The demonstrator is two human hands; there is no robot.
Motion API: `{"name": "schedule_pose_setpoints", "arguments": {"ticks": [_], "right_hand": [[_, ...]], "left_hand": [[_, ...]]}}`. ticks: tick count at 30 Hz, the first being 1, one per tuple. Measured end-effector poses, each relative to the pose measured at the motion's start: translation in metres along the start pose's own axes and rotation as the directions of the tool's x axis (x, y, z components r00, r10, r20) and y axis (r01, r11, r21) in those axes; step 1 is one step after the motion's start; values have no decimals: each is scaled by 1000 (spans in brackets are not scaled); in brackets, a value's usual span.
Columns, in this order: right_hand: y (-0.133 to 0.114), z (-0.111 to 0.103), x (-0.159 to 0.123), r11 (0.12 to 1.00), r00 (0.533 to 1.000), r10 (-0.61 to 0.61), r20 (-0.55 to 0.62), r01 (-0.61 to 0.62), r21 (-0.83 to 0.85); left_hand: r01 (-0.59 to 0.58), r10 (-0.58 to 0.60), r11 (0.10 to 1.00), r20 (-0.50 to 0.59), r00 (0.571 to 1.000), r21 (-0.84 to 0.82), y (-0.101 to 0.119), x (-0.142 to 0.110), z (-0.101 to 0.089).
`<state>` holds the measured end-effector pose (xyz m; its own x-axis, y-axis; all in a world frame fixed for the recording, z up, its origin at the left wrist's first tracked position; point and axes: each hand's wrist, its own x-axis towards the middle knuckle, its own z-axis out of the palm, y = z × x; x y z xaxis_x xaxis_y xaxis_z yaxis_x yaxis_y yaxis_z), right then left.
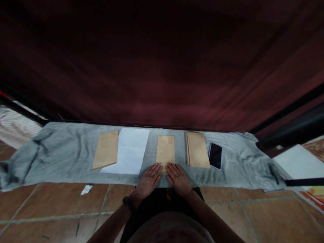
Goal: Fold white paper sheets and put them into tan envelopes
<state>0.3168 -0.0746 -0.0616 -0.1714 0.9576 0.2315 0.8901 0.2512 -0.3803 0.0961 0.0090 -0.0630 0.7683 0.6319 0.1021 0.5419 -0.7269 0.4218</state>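
My left hand (pixel 149 180) and my right hand (pixel 178 178) lie flat, fingers stretched out, side by side on a grey cloth (pixel 63 153). Their fingertips touch the near end of a brown envelope (pixel 165 149) lying in the middle of the cloth. Neither hand holds anything. A dark band sits on my left wrist. Left of the envelope lies a white sheet of paper (pixel 130 152), and beside it another brown envelope (pixel 106 148). A stack of brown envelopes (pixel 197 149) lies to the right.
A black phone (pixel 215 155) lies on the cloth right of the stack. A dark red curtain (pixel 162 67) hangs behind the cloth. Terracotta floor tiles (pixel 50 209) run along the near side, with a small white scrap (pixel 86 189) on them. White boards (pixel 300 162) lie at far right.
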Motion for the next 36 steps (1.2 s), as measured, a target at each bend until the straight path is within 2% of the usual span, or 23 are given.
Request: {"name": "schedule_pose_setpoints", "arguments": {"ticks": [6,13,17,20,25,29,36], "right_hand": [[10,-5,-4,997,999,15,-33,-12,82],[9,6,11,971,971,209,-112,-193,142],[7,9,13,966,958,251,-141,-240,94],[0,10,13,979,965,202,-166,-197,43],[-29,21,9,999,995,-38,-98,37,-11],[-38,25,-1,998,997,-22,-79,17,-65],[-7,1,-21,989,996,21,-84,-33,-146]], "left_hand": [[24,-26,999,-65,998,-35,-2,2,-2],[125,-136,990,-226,965,-60,11,13,-3],[179,-200,979,-278,939,-97,17,17,0],[209,-231,972,-296,927,-103,19,18,0],[221,-224,974,-276,935,-41,22,18,2],[178,-164,983,-234,958,41,20,12,6],[66,-32,987,-225,974,145,12,-4,6]]}}
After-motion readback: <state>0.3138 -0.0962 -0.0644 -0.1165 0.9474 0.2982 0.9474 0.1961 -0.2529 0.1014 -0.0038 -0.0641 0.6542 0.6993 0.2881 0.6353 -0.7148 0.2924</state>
